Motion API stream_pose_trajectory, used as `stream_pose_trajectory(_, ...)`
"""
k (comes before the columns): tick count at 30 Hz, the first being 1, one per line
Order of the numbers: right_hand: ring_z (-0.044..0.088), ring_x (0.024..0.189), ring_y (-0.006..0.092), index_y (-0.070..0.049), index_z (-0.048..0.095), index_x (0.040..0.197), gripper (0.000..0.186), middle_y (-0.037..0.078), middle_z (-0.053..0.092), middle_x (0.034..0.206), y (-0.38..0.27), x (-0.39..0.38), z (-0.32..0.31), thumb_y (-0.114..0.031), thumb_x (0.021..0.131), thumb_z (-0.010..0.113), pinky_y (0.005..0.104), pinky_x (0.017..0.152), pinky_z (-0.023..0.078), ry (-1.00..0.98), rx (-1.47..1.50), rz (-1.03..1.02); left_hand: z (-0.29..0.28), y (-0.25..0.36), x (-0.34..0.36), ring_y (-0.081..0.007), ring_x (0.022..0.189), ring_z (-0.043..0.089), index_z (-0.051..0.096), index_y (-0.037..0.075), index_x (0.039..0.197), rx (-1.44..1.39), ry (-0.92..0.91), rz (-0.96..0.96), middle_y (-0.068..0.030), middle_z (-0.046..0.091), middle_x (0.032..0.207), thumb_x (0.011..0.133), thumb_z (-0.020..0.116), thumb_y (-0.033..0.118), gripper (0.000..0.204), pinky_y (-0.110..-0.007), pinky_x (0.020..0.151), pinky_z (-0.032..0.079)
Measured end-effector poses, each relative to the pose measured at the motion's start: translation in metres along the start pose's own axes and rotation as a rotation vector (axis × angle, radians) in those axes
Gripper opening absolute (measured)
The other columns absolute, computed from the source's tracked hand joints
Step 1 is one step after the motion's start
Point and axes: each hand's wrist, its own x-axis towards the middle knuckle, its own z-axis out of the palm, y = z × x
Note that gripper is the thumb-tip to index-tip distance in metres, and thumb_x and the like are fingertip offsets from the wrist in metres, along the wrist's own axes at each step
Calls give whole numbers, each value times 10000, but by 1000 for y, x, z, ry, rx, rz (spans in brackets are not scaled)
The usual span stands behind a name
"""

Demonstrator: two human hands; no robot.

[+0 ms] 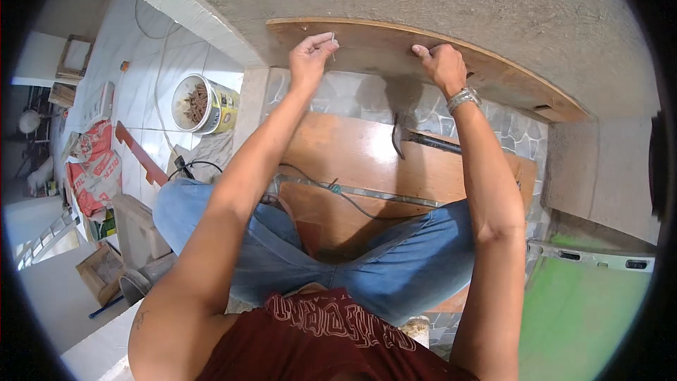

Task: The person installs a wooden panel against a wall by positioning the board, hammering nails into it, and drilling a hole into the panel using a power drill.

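Observation:
My left hand (pixel 315 56) pinches a thin, nail-like piece (pixel 332 40) against a long wooden board (pixel 370 42) fixed along the rough grey wall above me. To the right, my right hand (pixel 441 65) has its fingers curled at the same board, thumb resting on its face; the fingertips are partly hidden. Below both hands, a hammer (pixel 427 140) with a black claw head lies on wooden planks (pixel 338 141) over a stone-patterned floor. A dark cable (pixel 367 208) runs across the planks between my bent knees.
At left stand a bucket (pixel 185 109) holding brown pieces, a red bar (pixel 141 155), a torn red-and-white sack (pixel 95 176) and wooden boxes (pixel 99 268) on or near white tiles. A green panel (pixel 578 310) and metal level (pixel 592 257) are at right, beside a concrete side wall (pixel 599 176).

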Motion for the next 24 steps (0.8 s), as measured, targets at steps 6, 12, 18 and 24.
stream_pose_trajectory(6,684,896,446,-6,736,785,576,262,706,884,-2,-1,-1,-571,876,671,502,785,536,21,-5,-26,-8,-19,4,-306,1257,573,437,10,1447,-448,-38,-414,-207,543,1385,883,764,422,771,-476,1031,468)
stream_pose_trajectory(12,689,889,440,-12,744,786,576,257,711,877,1,-1,-4,-576,876,666,505,789,537,33,-29,-19,9,-17,-11,-429,1449,302,-2,57,1569,-558,202,-534,-265,198,1590,742,860,489,1270,-622,1126,338)
stream_pose_trajectory(18,685,870,445,-9,738,770,580,268,701,860,2,-3,-4,-576,875,670,507,773,534,51,-49,-33,33,-28,0,-435,1386,391,-41,47,1547,-407,362,-484,-270,359,1480,665,939,410,1368,-631,1074,400)
stream_pose_trajectory(24,678,858,454,-5,726,748,599,269,696,843,1,-1,4,-589,872,669,511,766,529,71,-33,-57,30,-53,13,-317,1157,557,45,25,1532,-132,514,-466,-178,543,1244,648,937,471,1332,-604,1020,438)
